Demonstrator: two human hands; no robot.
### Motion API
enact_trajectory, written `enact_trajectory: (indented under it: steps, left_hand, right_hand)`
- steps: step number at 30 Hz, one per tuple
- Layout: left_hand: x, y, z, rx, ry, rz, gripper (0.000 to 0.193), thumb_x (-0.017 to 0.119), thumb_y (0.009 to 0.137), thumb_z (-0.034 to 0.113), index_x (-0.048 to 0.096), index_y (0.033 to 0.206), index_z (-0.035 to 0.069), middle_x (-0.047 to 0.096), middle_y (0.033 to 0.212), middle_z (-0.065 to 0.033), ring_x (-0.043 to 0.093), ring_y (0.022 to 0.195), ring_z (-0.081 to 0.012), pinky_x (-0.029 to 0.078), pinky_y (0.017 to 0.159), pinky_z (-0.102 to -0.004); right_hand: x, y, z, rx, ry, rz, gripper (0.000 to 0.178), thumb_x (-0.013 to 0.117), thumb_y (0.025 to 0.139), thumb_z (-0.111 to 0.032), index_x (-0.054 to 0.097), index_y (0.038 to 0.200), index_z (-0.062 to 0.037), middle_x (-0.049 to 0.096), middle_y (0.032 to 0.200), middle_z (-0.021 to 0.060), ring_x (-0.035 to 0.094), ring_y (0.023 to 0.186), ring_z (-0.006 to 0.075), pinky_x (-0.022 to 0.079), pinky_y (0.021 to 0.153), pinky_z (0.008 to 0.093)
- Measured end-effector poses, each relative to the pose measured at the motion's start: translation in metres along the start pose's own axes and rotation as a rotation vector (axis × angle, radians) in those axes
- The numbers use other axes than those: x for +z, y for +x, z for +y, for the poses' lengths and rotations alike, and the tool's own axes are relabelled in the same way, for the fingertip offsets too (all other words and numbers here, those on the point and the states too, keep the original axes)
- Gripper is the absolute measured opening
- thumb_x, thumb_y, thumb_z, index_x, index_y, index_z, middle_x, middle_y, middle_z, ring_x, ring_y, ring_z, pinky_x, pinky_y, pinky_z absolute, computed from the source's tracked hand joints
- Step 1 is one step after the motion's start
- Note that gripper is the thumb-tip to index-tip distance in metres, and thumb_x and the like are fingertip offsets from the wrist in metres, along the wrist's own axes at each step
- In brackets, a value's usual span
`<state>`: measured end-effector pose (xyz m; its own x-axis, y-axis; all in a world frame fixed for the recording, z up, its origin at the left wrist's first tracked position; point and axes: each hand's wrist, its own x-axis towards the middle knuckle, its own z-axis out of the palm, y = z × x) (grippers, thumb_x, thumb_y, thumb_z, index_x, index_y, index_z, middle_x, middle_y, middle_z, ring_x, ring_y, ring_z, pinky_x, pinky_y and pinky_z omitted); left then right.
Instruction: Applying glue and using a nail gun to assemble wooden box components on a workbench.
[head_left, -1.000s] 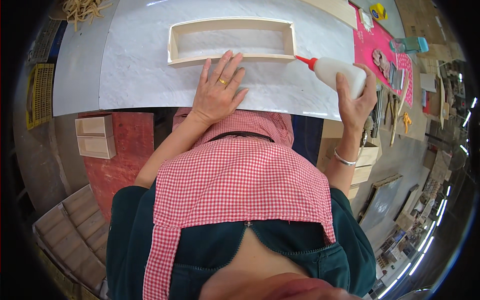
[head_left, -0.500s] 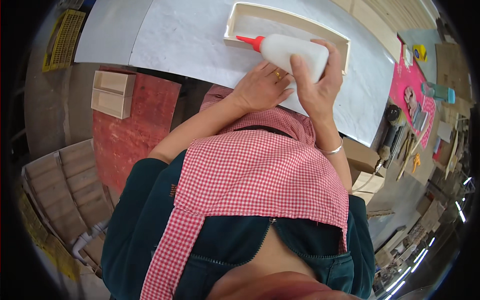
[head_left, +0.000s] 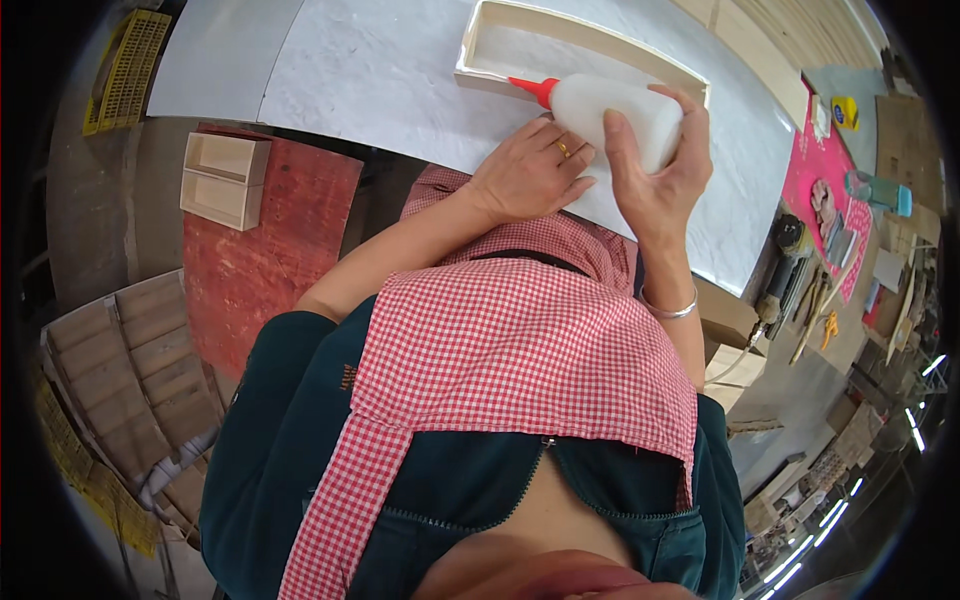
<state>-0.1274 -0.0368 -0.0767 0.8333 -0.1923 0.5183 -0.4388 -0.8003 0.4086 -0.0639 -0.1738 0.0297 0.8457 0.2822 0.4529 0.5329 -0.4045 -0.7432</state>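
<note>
A white squeeze bottle (head_left: 615, 118) with a red nozzle lies tilted nearly on its side in my right hand (head_left: 660, 180), the fingers wrapped round its body. Its red tip points left, at the near rim of a long, shallow wooden box frame (head_left: 600, 55) on the grey-white tabletop. A white line shows along the rim at the frame's left end. My left hand (head_left: 530, 170), with a ring on it, rests at the table's near edge, just below the bottle. Its thumb stands apart and the fingers stretch forward, their tips partly hidden.
A small two-compartment wooden box (head_left: 224, 182) sits on a red board (head_left: 280, 230) at the left. Past the table's right side are a pink cloth (head_left: 808, 165), a teal-lidded container (head_left: 880, 192) and several tools. Wooden boards (head_left: 780, 40) lie at the far right.
My right hand has carried the bottle to the right, its tip shifting along the near rim. The frame sits slightly farther right and up in the picture. My left hand has barely moved.
</note>
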Motion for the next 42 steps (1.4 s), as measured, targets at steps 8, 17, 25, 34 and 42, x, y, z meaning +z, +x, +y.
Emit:
enact_trajectory:
  steps: [8, 17, 25, 34, 42]
  left_hand:
    - [-0.005, 0.011, 0.005, 0.061, 0.033, 0.047, 0.029, 0.07, 0.088, 0.027, 0.068, 0.105, 0.004, 0.064, 0.125, -0.0107, 0.059, 0.116, -0.0252, 0.045, 0.106, -0.0384]
    - [-0.007, 0.011, 0.006, 0.047, 0.031, -0.012, 0.029, 0.073, 0.087, 0.024, 0.069, 0.107, 0.003, 0.06, 0.136, -0.0103, 0.058, 0.123, -0.0266, 0.045, 0.108, -0.0378]
    - [-0.007, 0.011, 0.006, 0.035, 0.038, -0.037, 0.029, 0.073, 0.087, 0.023, 0.069, 0.107, 0.003, 0.059, 0.139, -0.0106, 0.057, 0.125, -0.0266, 0.045, 0.109, -0.0382]
    - [-0.009, 0.011, 0.008, 0.029, 0.04, -0.055, 0.029, 0.074, 0.086, 0.021, 0.069, 0.108, 0.003, 0.059, 0.14, -0.0114, 0.057, 0.127, -0.0283, 0.045, 0.11, -0.0391]
    - [-0.009, 0.01, 0.01, 0.004, 0.042, -0.106, 0.029, 0.074, 0.086, 0.019, 0.069, 0.109, 0.002, 0.058, 0.141, -0.013, 0.056, 0.129, -0.0302, 0.045, 0.111, -0.04]
  right_hand:
    - [-0.043, -0.011, 0.015, 0.053, -0.106, 0.078, 0.046, 0.082, 0.081, -0.018, 0.06, 0.118, -0.0023, 0.067, 0.099, 0.0135, 0.065, 0.076, 0.023, 0.054, 0.067, 0.032]
    - [-0.094, -0.028, 0.029, 0.172, -0.221, 0.176, 0.043, 0.081, 0.084, -0.019, 0.061, 0.117, -0.0019, 0.067, 0.1, 0.0134, 0.064, 0.08, 0.0228, 0.054, 0.072, 0.0329]
    - [-0.132, -0.038, 0.041, 0.206, -0.32, 0.26, 0.042, 0.081, 0.084, -0.019, 0.061, 0.117, -0.0015, 0.067, 0.1, 0.0134, 0.063, 0.081, 0.0229, 0.054, 0.074, 0.0333]
    - [-0.142, -0.035, 0.052, 0.184, -0.38, 0.305, 0.042, 0.081, 0.084, -0.02, 0.062, 0.117, -0.0015, 0.068, 0.099, 0.0138, 0.064, 0.081, 0.0237, 0.054, 0.074, 0.0339]
    - [-0.122, 0.004, 0.085, 0.125, -0.354, 0.381, 0.041, 0.081, 0.085, -0.021, 0.062, 0.116, -0.0006, 0.069, 0.096, 0.0149, 0.065, 0.08, 0.0257, 0.055, 0.074, 0.0354]
